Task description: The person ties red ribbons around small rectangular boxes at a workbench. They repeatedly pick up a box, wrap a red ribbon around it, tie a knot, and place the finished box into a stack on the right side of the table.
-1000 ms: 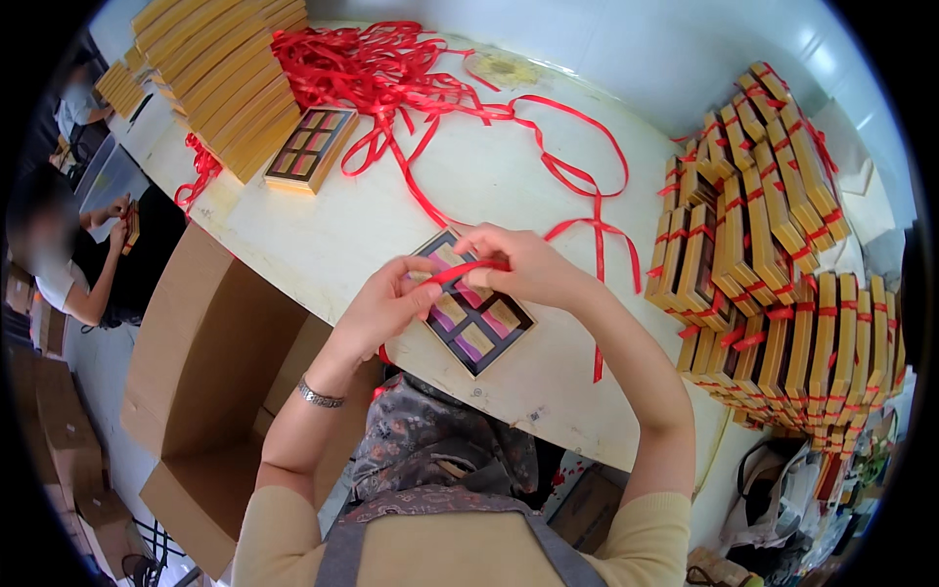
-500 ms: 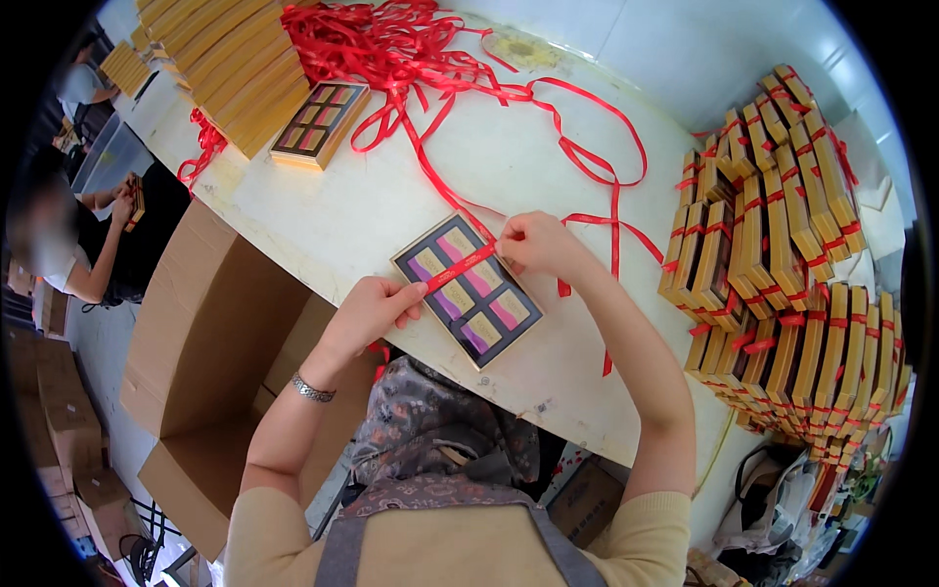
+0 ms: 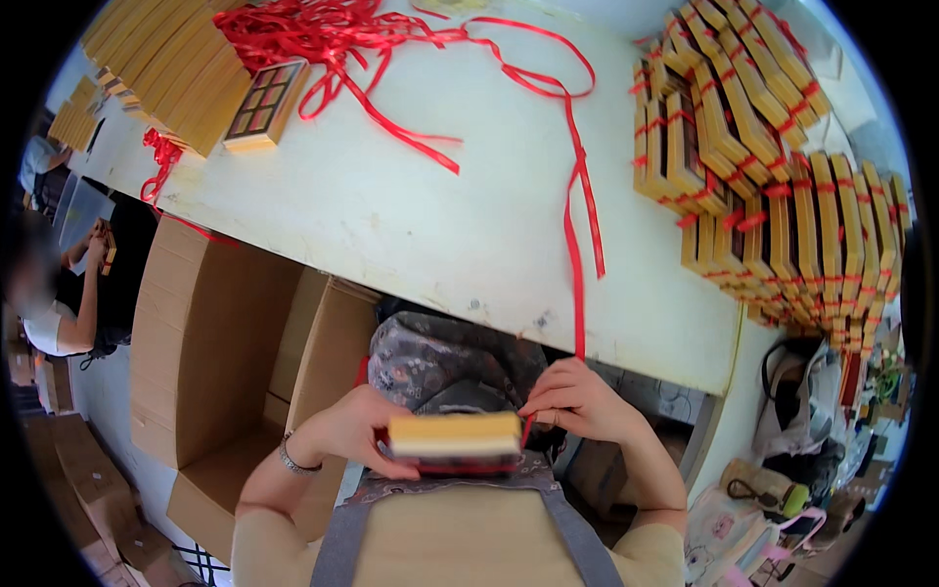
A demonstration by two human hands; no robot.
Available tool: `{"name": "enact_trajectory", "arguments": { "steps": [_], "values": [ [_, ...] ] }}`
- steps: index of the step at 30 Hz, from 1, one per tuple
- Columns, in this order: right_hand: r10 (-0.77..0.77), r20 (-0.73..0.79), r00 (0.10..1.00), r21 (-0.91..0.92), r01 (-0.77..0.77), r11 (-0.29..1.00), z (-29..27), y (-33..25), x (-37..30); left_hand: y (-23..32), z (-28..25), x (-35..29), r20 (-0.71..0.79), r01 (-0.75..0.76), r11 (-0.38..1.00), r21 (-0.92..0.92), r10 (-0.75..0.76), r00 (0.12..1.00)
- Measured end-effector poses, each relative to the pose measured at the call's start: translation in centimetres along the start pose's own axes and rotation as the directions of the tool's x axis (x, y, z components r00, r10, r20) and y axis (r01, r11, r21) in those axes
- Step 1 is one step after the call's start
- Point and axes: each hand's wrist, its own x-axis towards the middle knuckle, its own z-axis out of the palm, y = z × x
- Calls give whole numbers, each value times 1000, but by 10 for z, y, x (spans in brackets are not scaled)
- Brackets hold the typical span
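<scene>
A flat gold box (image 3: 455, 432), slightly blurred, is held on edge in front of my apron, below the table edge. My left hand (image 3: 370, 428) grips its left end with the fingers closed. At the box's right end my right hand (image 3: 577, 399) is closed on a red ribbon (image 3: 579, 318), which runs up onto the white table (image 3: 391, 230). A dark red strip shows along the box's lower side; the window face is turned away from view.
Loose red ribbons (image 3: 303, 39) are heaped at the back, beside stacked gold boxes (image 3: 171, 78) and one windowed box (image 3: 266, 103). Ribbon-tied boxes (image 3: 773, 210) pile up at the right. An open cardboard carton (image 3: 220, 342) stands left. Another person (image 3: 64, 284) sits farther left, holding a box.
The box has come off the table toward my body and been tipped on edge. Both hands moved down with it, and the right now draws a ribbon trailing from the table.
</scene>
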Motion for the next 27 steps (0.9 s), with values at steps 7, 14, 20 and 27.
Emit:
{"name": "enact_trajectory", "arguments": {
  "steps": [7,14,20,27],
  "values": [
    [-249,253,935,440,118,890,48,-28,-6,34,24,22,445,-386,880,278,238,863],
    [-246,123,961,388,181,904,56,-44,-15,28,7,37,366,-354,920,169,275,889],
    [-90,128,988,215,61,975,58,-58,-19,8,52,45,395,-9,1000,-28,19,919],
    [-260,219,941,110,241,964,49,-51,-6,2,78,26,132,175,954,-241,-147,980]
  ]
}}
